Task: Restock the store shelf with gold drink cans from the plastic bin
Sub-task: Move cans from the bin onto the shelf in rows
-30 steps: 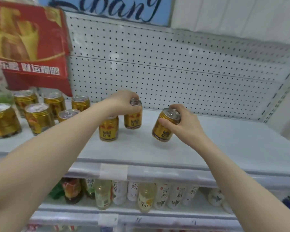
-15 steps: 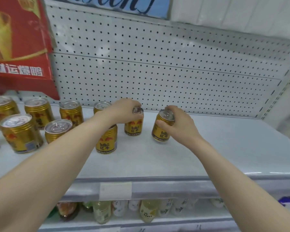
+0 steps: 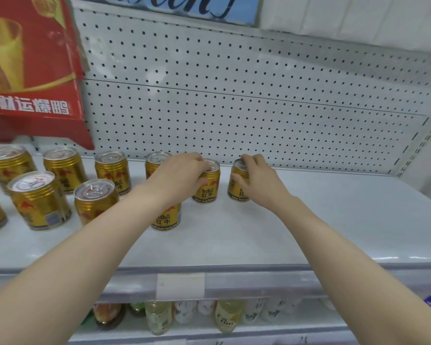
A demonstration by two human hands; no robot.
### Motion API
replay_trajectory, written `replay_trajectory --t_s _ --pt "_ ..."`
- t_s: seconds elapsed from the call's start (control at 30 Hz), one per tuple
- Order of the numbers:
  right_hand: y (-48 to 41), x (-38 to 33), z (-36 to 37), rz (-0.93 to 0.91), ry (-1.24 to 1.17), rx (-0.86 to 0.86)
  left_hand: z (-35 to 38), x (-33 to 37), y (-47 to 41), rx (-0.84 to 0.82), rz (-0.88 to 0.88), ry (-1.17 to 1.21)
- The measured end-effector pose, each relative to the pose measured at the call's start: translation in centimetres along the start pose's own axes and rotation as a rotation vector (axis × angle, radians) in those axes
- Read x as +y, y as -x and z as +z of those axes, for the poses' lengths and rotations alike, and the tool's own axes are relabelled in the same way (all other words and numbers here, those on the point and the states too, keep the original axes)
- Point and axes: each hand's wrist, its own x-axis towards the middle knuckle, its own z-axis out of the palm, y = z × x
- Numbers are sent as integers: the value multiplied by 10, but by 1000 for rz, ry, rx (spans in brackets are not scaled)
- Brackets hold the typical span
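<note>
Two gold cans stand upright on the shelf (image 3: 321, 220), back row, near each other, not touching. My left hand (image 3: 179, 174) clamps the left can (image 3: 208, 189) by its rim; my right hand (image 3: 260, 179) curls round the right can (image 3: 236, 188). Probably full: heavy, rigid, slick-sided. Best held round rim or body. Stocked cans (image 3: 112, 170) stand leftward.

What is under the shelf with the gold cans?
A lower shelf with a row of drink bottles. The upper shelf's front edge covers their tops; the forearms hide the row's ends.
</note>
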Motion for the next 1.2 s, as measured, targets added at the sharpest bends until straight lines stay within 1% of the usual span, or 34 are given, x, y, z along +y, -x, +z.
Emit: replay_trajectory --t_s 0.23,0.43,0.63,0.77,0.87,0.97,1.07,1.2 --pt "4 9 -4 -94 132 21 1 4 4 -18 12 -44" --pt "30 29 -37 -219 238 67 -1 31 16 13 26 -91" --pt "107 68 -67 -326 253 79 2 100 52 146 24 -62" --pt "173 112 -80 -413 247 93 15 168 89 240 37 -26" --pt "226 148 -79 -431 210 80 34 221 122 280 -6 35" --pt "283 181 -70 -437 197 38 64 271 155 257 -17 97" --pt "340 210 -51 -455 197 -2 105 312 190 185 -44 150" --pt "414 238 -2 -418 99 -173 170 352 236 32 -101 250"
